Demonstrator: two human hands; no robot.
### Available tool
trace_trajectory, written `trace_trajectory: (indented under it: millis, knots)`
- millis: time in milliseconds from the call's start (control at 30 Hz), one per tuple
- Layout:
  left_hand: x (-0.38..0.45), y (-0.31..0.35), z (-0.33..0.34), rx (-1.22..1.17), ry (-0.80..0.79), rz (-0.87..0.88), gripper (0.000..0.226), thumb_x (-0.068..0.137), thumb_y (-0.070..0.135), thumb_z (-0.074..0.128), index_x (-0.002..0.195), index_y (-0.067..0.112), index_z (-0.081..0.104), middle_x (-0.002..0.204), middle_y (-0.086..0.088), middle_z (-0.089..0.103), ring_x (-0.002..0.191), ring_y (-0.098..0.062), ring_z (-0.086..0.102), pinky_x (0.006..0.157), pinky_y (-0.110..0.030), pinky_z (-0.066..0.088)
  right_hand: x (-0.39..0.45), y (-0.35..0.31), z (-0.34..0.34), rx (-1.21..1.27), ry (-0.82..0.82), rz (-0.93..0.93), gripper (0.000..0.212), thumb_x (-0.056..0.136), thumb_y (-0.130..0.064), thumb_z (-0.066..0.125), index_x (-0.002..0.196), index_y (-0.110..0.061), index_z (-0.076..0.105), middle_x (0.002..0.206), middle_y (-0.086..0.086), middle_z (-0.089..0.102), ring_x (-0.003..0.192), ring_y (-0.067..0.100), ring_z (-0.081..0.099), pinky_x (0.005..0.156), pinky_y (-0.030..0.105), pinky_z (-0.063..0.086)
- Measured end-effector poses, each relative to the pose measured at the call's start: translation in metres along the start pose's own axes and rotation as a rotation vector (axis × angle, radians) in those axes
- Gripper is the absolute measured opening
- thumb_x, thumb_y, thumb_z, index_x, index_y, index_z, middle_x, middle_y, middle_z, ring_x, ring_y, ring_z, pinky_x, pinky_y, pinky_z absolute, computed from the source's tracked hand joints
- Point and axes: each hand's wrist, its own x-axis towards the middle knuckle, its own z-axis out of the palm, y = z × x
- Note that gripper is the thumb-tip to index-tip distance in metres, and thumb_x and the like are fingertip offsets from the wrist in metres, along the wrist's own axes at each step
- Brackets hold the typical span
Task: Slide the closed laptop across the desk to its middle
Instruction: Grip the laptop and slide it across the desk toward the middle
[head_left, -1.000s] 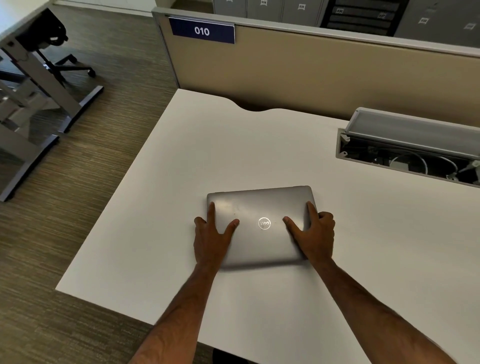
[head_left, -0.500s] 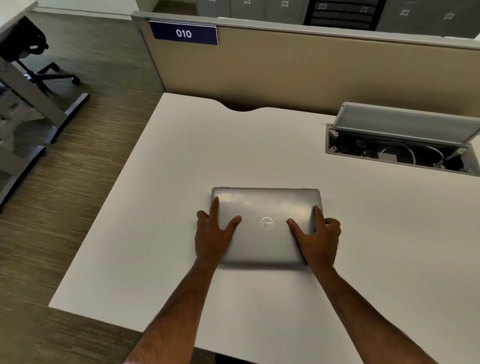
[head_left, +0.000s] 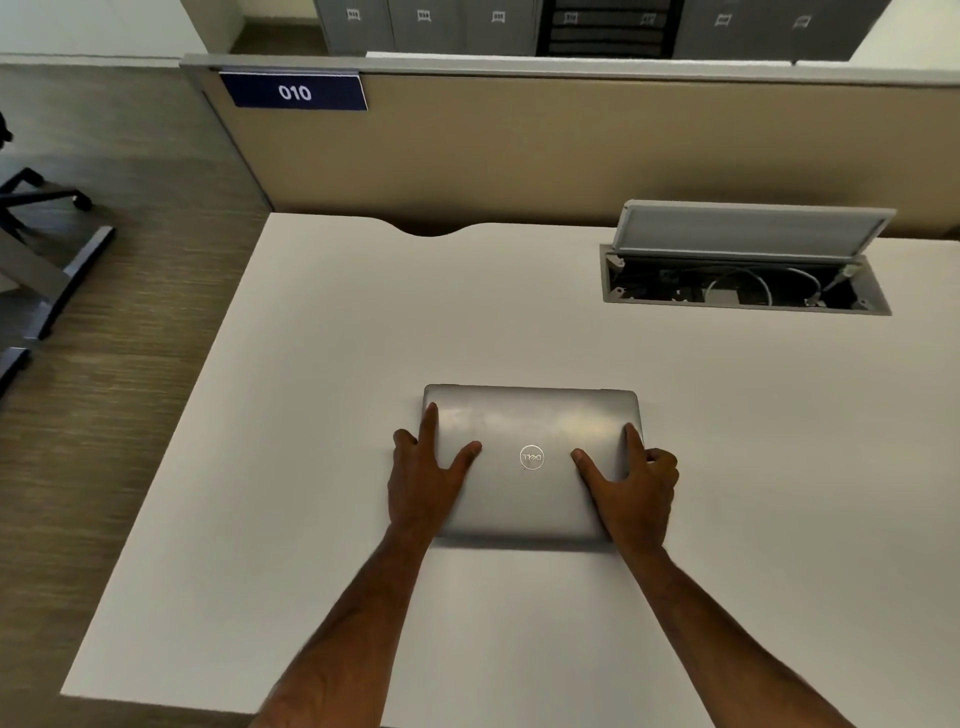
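Observation:
A closed silver laptop (head_left: 530, 421) with a round logo lies flat on the white desk (head_left: 311, 364), somewhat left of the desk's visible middle. My left hand (head_left: 423, 478) grips its left edge, thumb and forefinger spread on the lid, the other fingers curled over the side. My right hand (head_left: 636, 488) holds the right edge the same way, thumb on the lid and fingers wrapped round the side. Both forearms reach in from the bottom of the view.
An open cable hatch (head_left: 743, 283) with its lid raised sits in the desk at the back right. A beige partition (head_left: 519, 150) with a "010" sign (head_left: 295, 92) closes the far edge. Floor and a chair base (head_left: 47, 197) lie left of the desk's left edge.
The laptop has slid to the right under both hands and its edges now lie square to the desk. The camera view has also turned right and slightly up.

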Motion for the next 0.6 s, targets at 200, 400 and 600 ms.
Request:
trace_trajectory:
  millis: [200, 400, 600]
  knots:
    - [-0.0009, -0.0026, 0.0045, 0.021, -0.015, 0.004, 0.089, 0.078, 0.085, 0.052, 0.152, 0.046, 0.02, 0.109, 0.002, 0.037, 0.106, -0.031, 0.058, 0.076, -0.039, 0.052, -0.0009, -0.0009, -0.0025, 0.0, -0.003, 0.012, 0.088, 0.068, -0.069, 0.076, 0.14, -0.026, 0.051, 0.109, 0.011, 0.047, 0.104, 0.034, 0.053, 0.089, 0.049, 0.053]
    - [0.0, -0.0046, 0.0058, 0.059, -0.024, -0.003, 0.088, 0.079, 0.085, 0.05, 0.152, 0.045, 0.02, 0.111, -0.001, 0.041, 0.105, -0.031, 0.058, 0.076, -0.04, 0.053, -0.0015, 0.0016, 0.001, -0.013, -0.002, 0.007, 0.086, 0.069, -0.069, 0.076, 0.139, -0.026, 0.052, 0.108, 0.011, 0.047, 0.102, 0.034, 0.053, 0.088, 0.05, 0.053]
    - [-0.0017, -0.0026, 0.0075, 0.109, -0.021, -0.002, 0.087, 0.081, 0.083, 0.051, 0.152, 0.041, 0.023, 0.111, -0.004, 0.043, 0.105, -0.031, 0.058, 0.073, -0.04, 0.051, 0.0006, 0.0053, 0.0028, -0.027, -0.002, 0.007, 0.085, 0.069, -0.07, 0.075, 0.139, -0.027, 0.051, 0.11, 0.012, 0.047, 0.103, 0.035, 0.052, 0.089, 0.05, 0.053]
